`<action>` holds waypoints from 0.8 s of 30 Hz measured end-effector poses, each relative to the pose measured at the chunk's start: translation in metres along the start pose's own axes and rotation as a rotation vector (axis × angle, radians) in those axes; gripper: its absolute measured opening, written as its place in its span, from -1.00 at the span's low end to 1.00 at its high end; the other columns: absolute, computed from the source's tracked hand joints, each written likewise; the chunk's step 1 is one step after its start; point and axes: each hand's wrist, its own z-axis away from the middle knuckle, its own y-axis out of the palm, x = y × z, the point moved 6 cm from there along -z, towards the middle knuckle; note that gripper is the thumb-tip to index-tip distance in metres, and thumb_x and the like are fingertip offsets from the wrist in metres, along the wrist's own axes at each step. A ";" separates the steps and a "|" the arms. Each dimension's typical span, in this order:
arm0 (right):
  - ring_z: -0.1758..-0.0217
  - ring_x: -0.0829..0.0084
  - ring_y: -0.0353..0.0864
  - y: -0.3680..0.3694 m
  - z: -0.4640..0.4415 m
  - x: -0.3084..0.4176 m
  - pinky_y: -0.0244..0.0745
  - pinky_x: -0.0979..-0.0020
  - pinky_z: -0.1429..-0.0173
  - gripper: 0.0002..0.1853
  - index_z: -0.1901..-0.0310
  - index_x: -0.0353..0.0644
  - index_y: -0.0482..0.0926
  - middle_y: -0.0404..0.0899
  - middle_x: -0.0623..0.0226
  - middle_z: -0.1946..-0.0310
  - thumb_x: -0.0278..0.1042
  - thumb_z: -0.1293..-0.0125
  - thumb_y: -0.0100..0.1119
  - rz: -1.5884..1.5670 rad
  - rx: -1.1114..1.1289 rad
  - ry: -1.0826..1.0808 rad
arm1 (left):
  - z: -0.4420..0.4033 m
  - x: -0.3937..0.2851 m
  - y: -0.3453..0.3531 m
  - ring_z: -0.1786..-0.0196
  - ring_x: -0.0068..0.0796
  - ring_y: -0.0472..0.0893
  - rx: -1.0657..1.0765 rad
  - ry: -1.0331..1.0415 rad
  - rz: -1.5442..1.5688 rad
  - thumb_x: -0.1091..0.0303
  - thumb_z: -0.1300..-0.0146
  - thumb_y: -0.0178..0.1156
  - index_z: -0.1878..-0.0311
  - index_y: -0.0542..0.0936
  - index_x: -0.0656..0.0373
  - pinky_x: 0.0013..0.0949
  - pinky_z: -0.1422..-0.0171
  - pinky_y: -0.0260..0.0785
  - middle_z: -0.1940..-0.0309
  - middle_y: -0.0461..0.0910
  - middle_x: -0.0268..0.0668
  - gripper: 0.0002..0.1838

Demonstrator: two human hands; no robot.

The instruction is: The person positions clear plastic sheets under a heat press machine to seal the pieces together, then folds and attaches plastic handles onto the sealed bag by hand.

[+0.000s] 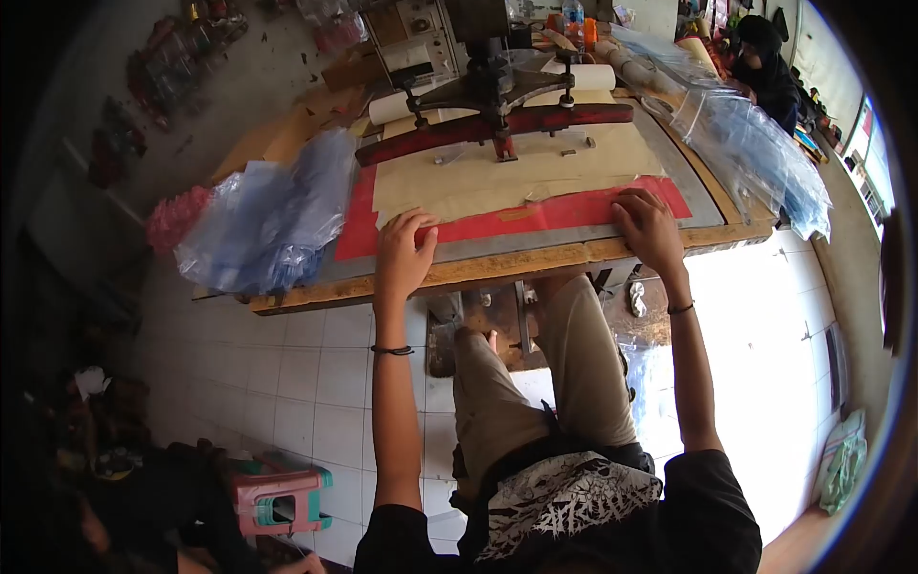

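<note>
My left hand (405,251) rests at the left front of the work table (497,268), its fingers apart on the edge of a tan sheet (459,182) and the red strip (535,218) along its front. Toward the right end of that strip lies my right hand (648,228), fingers bent and apart, with nothing visible in it. Above the sheet stands a press with a dark red curved bar (555,119). Two small metal pieces (589,143) sit on the sheet behind the strip.
Clear plastic with blue contents (277,215) lies left on the table; more plastic bags (755,143) lie right. A person (765,72) is at the back right, another (172,507) at the lower left beside a pink and green stool (282,497).
</note>
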 end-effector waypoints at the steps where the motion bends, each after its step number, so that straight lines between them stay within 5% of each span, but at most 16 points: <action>1: -0.07 0.14 0.59 0.000 0.000 0.000 0.39 0.17 -0.24 -0.73 0.08 -0.18 0.68 0.63 0.24 0.02 -0.20 -0.38 0.14 -0.006 0.002 0.012 | 0.000 0.000 0.000 -0.24 -0.08 0.50 0.001 -0.001 -0.007 0.30 -0.29 0.22 0.03 0.66 0.14 -0.11 -0.37 0.27 -0.08 0.61 -0.14 -0.76; 19: -0.10 0.11 0.58 -0.008 -0.001 0.010 0.42 0.17 -0.23 -0.79 0.13 -0.17 0.69 0.66 0.31 0.01 -0.27 -0.35 0.17 0.076 -0.058 0.077 | -0.004 -0.019 -0.006 -0.14 -0.10 0.52 0.004 -0.070 -0.071 0.36 -0.29 0.21 0.06 0.62 0.18 -0.13 -0.26 0.35 -0.02 0.59 -0.19 -0.80; 24: 0.03 0.09 0.64 -0.005 -0.018 0.003 0.49 0.13 -0.09 -0.80 0.12 -0.18 0.67 0.68 0.19 0.10 -0.32 -0.37 0.12 0.057 0.101 0.007 | -0.035 -0.019 -0.003 0.07 -0.09 0.63 0.241 -0.085 -0.201 0.34 -0.31 0.19 0.05 0.61 0.20 -0.15 -0.05 0.46 0.15 0.65 -0.16 -0.78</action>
